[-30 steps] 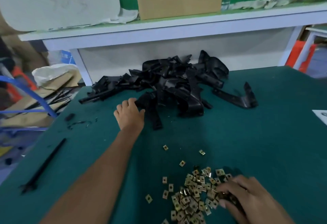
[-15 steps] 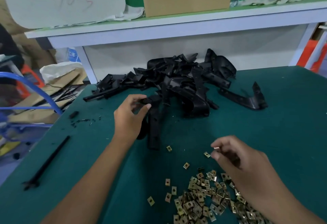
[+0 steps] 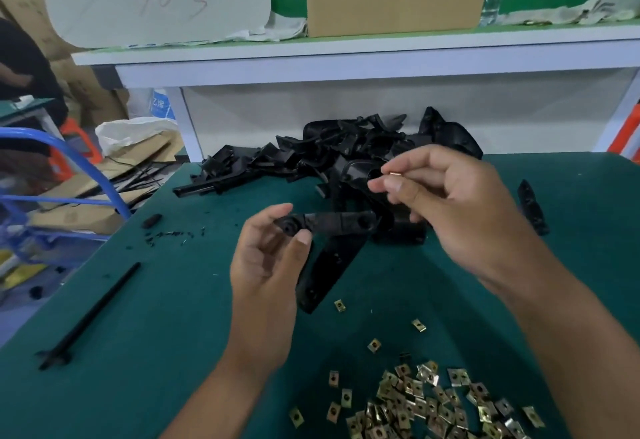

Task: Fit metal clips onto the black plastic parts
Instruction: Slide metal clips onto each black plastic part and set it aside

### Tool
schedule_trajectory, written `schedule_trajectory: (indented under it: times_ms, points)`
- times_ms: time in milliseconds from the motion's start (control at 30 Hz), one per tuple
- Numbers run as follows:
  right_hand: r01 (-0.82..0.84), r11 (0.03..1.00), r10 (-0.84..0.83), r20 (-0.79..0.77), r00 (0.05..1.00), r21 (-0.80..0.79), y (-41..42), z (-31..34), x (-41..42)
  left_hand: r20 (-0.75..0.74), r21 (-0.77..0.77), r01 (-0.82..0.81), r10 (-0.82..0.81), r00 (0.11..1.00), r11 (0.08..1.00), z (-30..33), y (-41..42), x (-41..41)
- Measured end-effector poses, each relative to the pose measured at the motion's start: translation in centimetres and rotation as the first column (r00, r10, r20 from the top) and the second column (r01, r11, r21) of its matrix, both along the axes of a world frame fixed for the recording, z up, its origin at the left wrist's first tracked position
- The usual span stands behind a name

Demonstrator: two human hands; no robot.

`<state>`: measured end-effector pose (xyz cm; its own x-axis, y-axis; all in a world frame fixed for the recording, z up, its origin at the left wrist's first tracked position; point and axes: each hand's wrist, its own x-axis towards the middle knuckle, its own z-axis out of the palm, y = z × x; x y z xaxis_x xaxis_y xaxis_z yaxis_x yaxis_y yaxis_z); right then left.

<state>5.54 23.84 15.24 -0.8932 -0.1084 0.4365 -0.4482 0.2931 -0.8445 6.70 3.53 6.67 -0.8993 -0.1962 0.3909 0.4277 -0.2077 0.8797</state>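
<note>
Head view: my left hand [image 3: 266, 258] grips a black part [image 3: 329, 224] level, so my right hand [image 3: 446, 203], pinching a clip [image 3: 392, 173], can slide it on.

The clip pile [image 3: 433, 407] runs off the bottom edge — the pinched clip [image 3: 393, 173] shows only an edge.

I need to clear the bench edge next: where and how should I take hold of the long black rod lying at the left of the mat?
Grip the black rod around its bare middle, coming straight down from above with fingers across its width. It lies flat and slanted on the green mat, nothing touching it; its near end carries a small crosspiece, likely awkward to pinch.
</note>
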Motion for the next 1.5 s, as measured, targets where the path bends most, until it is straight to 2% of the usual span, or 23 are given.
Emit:
schedule_trajectory:
  times_ms: [100, 267, 367, 467, 533, 633, 800, 900, 967, 1167, 1300, 1500]
  points:
    - [-0.156, 0.987, 0.157, 0.055, 0.986, -0.022, -0.3, 1.2, 0.2, 0.001, 0.106, 0.088, -0.088, 0.996, 0.99, 0.5, 0.4, 1.4]
    - [-0.333, 0.943, 0.334, 0.108, 0.936, -0.029, -1.1, 1.5, 1.2, -0.044, 0.166, 0.171, -0.166, 0.985, 0.971, 1.4, 1.9, 3.1]
    - [-0.354, 0.935, 0.35, 0.125, 0.928, 0.007, -1.2, 1.6, 1.3, -0.062, 0.161, 0.181, -0.173, 0.983, 0.97, 1.6, 2.4, 3.7]
    - [-0.355, 0.934, 0.346, 0.143, 0.927, 0.041, -1.1, 1.7, 1.5, -0.072, 0.068, 0.096, -0.091, 0.993, 0.993, 1.7, 2.4, 4.0]
    - [-0.357, 0.933, 0.347, 0.164, 0.923, 0.039, -1.1, 1.7, 1.5, -0.094, 0.069, 0.071, -0.064, 0.994, 0.995, 1.7, 2.2, 4.0]
    - [-0.372, 0.928, 0.361, 0.183, 0.915, 0.03, -1.2, 1.6, 1.5, -0.129, 0.127, 0.134, -0.118, 0.985, 0.983, 1.5, 1.8, 4.0]
    - [-0.384, 0.923, 0.38, 0.204, 0.902, -0.023, -1.1, 1.5, 1.5, -0.089, 0.1, 0.177, -0.169, 0.982, 0.979, 1.1, 1.6, 4.1]
    - [-0.394, 0.914, 0.405, 0.233, 0.884, -0.092, -0.9, 1.6, 1.6, -0.103, -0.001, 0.126, -0.125, 0.987, 0.992, 1.1, 1.7, 4.3]
    - [-0.387, 0.919, 0.395, 0.221, 0.892, -0.08, -0.8, 1.7, 1.7, -0.111, -0.063, 0.093, -0.1, 0.989, 0.994, 1.2, 1.8, 4.4]
    - [-0.406, 0.913, 0.403, 0.224, 0.888, -0.033, -0.7, 1.8, 1.6, -0.093, -0.053, 0.074, -0.079, 0.993, 0.996, 1.1, 1.7, 4.6]
    - [-0.41, 0.911, 0.411, 0.22, 0.885, -0.054, -0.6, 1.9, 1.6, -0.134, -0.024, 0.129, -0.131, 0.982, 0.991, 1.3, 1.8, 4.6]
    - [-0.426, 0.903, 0.429, 0.214, 0.878, -0.061, -0.7, 2.0, 1.9, -0.127, -0.039, 0.103, -0.107, 0.986, 0.994, 1.1, 1.8, 4.5]
